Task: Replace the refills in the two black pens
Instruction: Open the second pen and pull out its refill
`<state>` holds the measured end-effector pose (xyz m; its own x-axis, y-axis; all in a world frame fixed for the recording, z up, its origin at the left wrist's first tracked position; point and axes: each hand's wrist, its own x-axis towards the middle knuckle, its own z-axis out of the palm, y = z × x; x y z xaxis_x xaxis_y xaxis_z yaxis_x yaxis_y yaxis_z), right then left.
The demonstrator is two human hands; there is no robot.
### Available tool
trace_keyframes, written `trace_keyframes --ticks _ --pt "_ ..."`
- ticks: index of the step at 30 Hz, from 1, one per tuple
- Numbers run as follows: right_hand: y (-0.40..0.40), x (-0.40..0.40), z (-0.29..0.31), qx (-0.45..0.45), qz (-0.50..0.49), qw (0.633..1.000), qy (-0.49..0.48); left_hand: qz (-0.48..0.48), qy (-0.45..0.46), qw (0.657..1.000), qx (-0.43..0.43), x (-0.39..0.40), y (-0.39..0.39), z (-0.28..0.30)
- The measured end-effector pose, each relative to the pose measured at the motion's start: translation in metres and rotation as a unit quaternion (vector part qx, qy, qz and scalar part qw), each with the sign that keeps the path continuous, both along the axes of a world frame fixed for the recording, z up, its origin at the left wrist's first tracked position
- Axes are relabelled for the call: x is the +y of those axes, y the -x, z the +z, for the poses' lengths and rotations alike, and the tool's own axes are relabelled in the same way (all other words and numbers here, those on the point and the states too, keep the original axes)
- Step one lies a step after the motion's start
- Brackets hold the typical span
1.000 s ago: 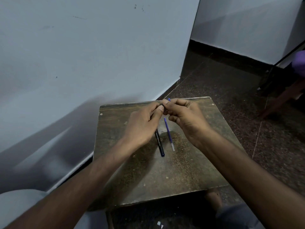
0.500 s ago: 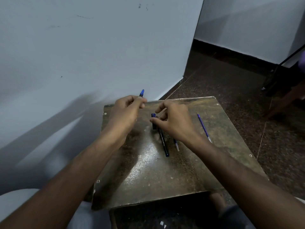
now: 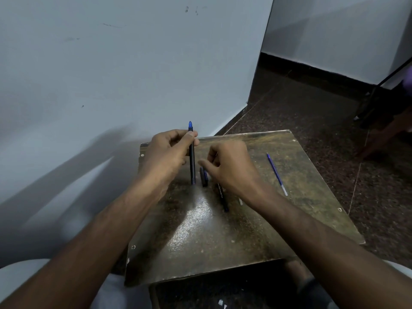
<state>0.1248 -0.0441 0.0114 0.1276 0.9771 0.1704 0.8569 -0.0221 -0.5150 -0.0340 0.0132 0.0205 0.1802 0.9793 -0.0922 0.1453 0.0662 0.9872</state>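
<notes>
My left hand (image 3: 168,152) grips a black pen (image 3: 191,162) with a blue end, holding it upright so its lower end touches the wooden board (image 3: 200,237). My right hand (image 3: 229,168) hovers just right of it, fingers curled and slightly apart, holding nothing that I can see. A short dark pen cap (image 3: 204,177) lies on the board between the hands. The second black pen (image 3: 223,197) lies under my right hand, partly hidden by it. A blue refill (image 3: 277,173) lies alone near the board's right side. A white tip (image 3: 240,201) of another refill peeks out by my right wrist.
The small wooden board sits low in front of me, close to a pale wall (image 3: 111,74) on the left. Dark speckled floor (image 3: 312,112) surrounds it on the right. A dark stand and some furniture (image 3: 383,103) sit at the far right.
The left hand has turned the black pen upright and set its lower end on the board. The right hand has let go of the cap, which now lies on the board.
</notes>
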Motion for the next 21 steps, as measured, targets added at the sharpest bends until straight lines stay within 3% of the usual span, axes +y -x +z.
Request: trace_keyframes --ticks 2,4,7,9,18,21 --pt "-0.008 -0.005 0.011 0.069 -0.011 0.997 -0.028 -0.013 -0.001 1.0 -0.005 -0.001 -0.001 -0.001" --pt "-0.015 -0.015 0.018 0.202 -0.002 0.979 0.002 -0.033 -0.017 0.999 -0.01 -0.005 -0.003 -0.003" --pt "-0.018 -0.032 0.02 0.363 0.041 0.922 0.13 -0.075 -0.027 0.997 -0.016 -0.015 -0.011 -0.005" --pt "-0.021 -0.041 0.017 0.433 0.064 0.884 0.162 -0.096 -0.019 0.995 -0.027 -0.02 -0.016 -0.005" --pt "-0.042 -0.064 0.014 0.522 0.105 0.823 0.199 -0.197 0.013 0.977 -0.084 -0.032 -0.026 -0.001" --pt "-0.048 -0.064 0.014 0.532 0.088 0.821 0.185 -0.219 0.012 0.971 -0.098 -0.032 -0.028 0.0"
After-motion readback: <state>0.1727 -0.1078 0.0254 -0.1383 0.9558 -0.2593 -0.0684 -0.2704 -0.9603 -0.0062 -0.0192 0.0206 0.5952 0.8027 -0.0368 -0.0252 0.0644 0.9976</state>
